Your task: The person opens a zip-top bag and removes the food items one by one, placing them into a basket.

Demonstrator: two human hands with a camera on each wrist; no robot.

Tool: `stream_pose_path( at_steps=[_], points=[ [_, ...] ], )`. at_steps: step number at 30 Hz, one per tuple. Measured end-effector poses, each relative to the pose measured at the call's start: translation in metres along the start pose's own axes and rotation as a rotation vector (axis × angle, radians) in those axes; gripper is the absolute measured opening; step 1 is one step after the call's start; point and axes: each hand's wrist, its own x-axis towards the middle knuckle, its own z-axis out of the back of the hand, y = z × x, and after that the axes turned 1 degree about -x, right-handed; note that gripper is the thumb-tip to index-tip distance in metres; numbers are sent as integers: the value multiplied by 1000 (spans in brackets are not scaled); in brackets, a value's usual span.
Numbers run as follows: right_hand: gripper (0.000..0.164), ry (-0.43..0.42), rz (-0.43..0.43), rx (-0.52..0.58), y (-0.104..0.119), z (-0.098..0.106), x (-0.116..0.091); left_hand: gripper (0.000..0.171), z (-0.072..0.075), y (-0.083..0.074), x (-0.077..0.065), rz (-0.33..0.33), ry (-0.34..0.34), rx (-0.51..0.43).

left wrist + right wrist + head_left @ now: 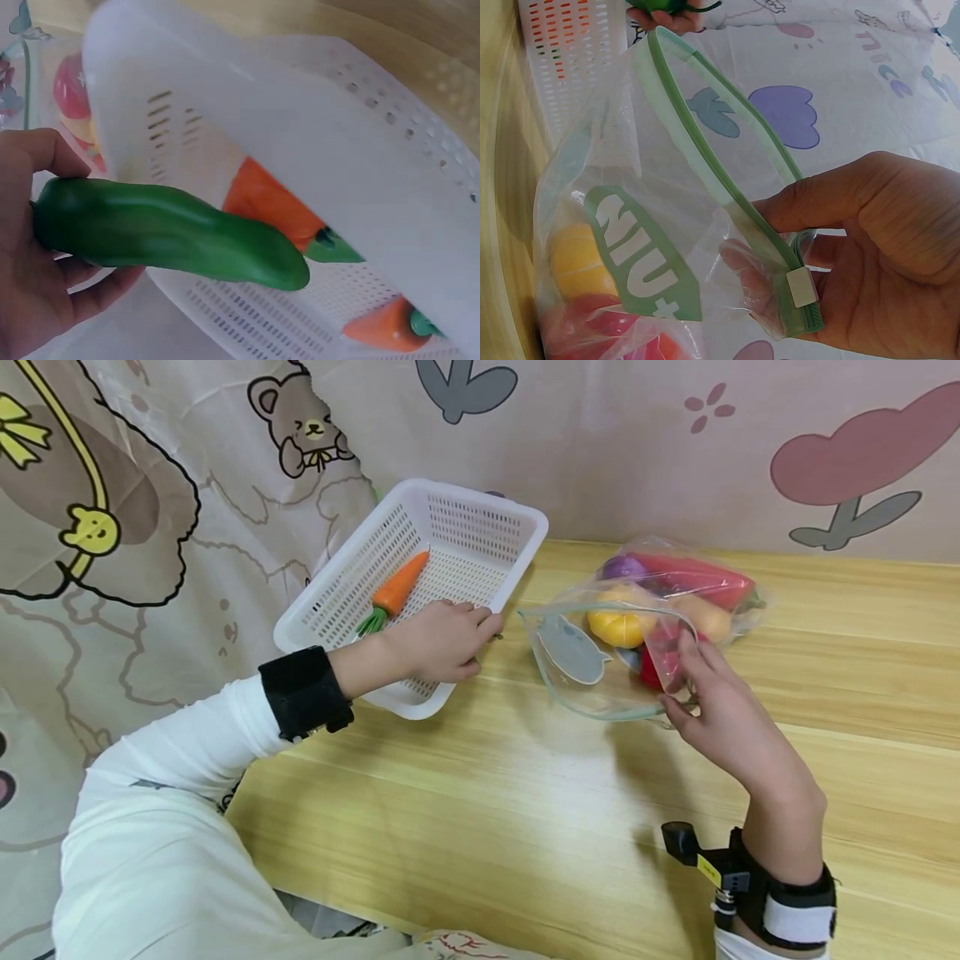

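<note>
My left hand (442, 639) is over the near right rim of a white plastic basket (487, 497). It grips a smooth green toy pepper (165, 232) by its thick end, the tip pointing into the basket; from above, the hand mostly hides it. Inside lies an orange toy carrot (403, 583) with a green top. On the right, my right hand (731, 718) pinches the mouth of a clear zip bag (619, 165) near its white slider (802, 286), and the mouth gapes toward the basket. Through the plastic show a yellow pumpkin-like piece (621, 625) and a long red pepper (690, 578).
The bag and basket stand on a wooden table (480, 810) against a patterned cloth (615, 452). More toy produce, including a purple piece (624, 568), lies in the bag. Black straps (303, 692) circle both wrists. The table's near edge borders my lap.
</note>
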Motion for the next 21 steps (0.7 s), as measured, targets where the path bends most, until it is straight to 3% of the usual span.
stream_pose_path(
  at_steps=[9, 18, 21],
  points=[
    [80, 13, -7, 9, -1, 0, 0, 66, -1, 9, 2, 116, 54, 92],
    [78, 1, -5, 8, 0, 1, 0, 61, -2, 20, 7, 199, 57, 31],
    [75, -25, 15, -14, 0, 2, -1, 60, -3, 24, 9, 227, 30, 18]
  ],
)
